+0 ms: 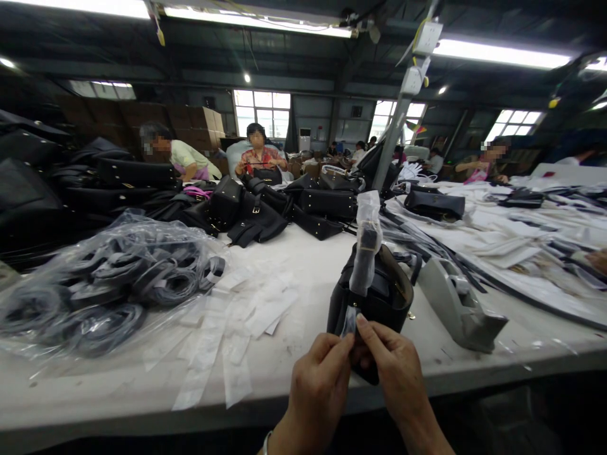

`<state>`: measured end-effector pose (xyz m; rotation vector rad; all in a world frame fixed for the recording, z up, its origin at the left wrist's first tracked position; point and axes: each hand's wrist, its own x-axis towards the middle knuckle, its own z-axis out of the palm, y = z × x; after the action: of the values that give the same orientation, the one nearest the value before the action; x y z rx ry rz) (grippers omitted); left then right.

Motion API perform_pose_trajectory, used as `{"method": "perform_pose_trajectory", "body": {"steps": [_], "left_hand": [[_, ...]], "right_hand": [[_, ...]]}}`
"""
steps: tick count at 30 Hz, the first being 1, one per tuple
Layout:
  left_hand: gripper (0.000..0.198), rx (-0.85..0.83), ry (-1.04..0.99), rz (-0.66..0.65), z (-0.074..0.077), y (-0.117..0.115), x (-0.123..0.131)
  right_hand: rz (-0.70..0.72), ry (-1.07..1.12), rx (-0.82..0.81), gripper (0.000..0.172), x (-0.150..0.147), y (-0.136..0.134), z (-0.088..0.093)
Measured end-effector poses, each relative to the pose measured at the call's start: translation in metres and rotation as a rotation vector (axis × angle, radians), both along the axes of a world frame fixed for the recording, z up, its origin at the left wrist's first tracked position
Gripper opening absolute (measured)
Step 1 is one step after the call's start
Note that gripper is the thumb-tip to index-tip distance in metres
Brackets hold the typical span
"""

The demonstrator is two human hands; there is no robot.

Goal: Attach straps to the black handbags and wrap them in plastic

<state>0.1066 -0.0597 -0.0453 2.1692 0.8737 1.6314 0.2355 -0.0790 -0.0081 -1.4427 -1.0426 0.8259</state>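
A black bag (396,297) stands at the front edge of the white table, its top open toward the right. White translucent wrapping (364,265) covers the strap that rises from it. Low on the bag's near side, my left hand (320,382) pinches the lower end of clear film (349,321) over the strap. My right hand (393,360) is closed at the same spot, its thumb against the film and its fingers curled beside the bag. The fingertips of both hands nearly meet.
A grey tape dispenser (462,309) sits right of the bag. White slips (227,335) and a plastic bag of coiled straps (118,278) lie left. Black bags (322,205) are piled behind. White strips (512,253) cover the right side. Several people work beyond; a pole (393,126) rises behind.
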Motion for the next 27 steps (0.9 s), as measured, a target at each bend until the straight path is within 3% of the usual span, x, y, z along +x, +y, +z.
{"method": "perform_pose_trajectory", "body": {"steps": [5, 8, 10, 14, 17, 19, 22, 25, 27], "left_hand": [[0.032, 0.210, 0.258, 0.027, 0.000, -0.001, -0.006], [0.032, 0.162, 0.206, -0.103, 0.004, -0.007, -0.016], [0.028, -0.046, 0.089, -0.180, 0.007, -0.010, -0.023], [0.027, -0.654, -0.199, -0.132, 0.016, -0.007, -0.026], [0.039, -0.958, -0.214, -0.329, 0.018, -0.005, -0.018], [0.042, -1.074, -0.200, -0.447, 0.013, -0.011, -0.013], [0.041, -0.981, -0.163, -0.413, -0.004, -0.025, -0.012], [0.042, -0.664, -0.063, -0.207, -0.025, -0.036, -0.021], [0.037, -0.360, 0.022, -0.075, -0.034, -0.038, -0.030]], "right_hand": [[-0.019, -0.088, -0.020, 0.044, 0.001, -0.002, 0.001], [0.006, -0.030, -0.052, 0.046, 0.006, -0.001, -0.004], [0.029, 0.029, -0.053, 0.046, 0.009, -0.001, -0.008], [0.065, 0.091, -0.032, 0.043, 0.010, -0.001, -0.015], [0.059, 0.088, -0.004, 0.040, 0.009, -0.001, -0.016], [0.043, 0.095, 0.004, 0.039, 0.008, 0.000, -0.015], [0.006, 0.114, 0.016, 0.037, 0.007, 0.001, -0.013], [-0.027, 0.115, 0.030, 0.037, 0.004, 0.000, -0.011], [-0.052, 0.101, 0.033, 0.038, 0.002, -0.001, -0.010]]}}
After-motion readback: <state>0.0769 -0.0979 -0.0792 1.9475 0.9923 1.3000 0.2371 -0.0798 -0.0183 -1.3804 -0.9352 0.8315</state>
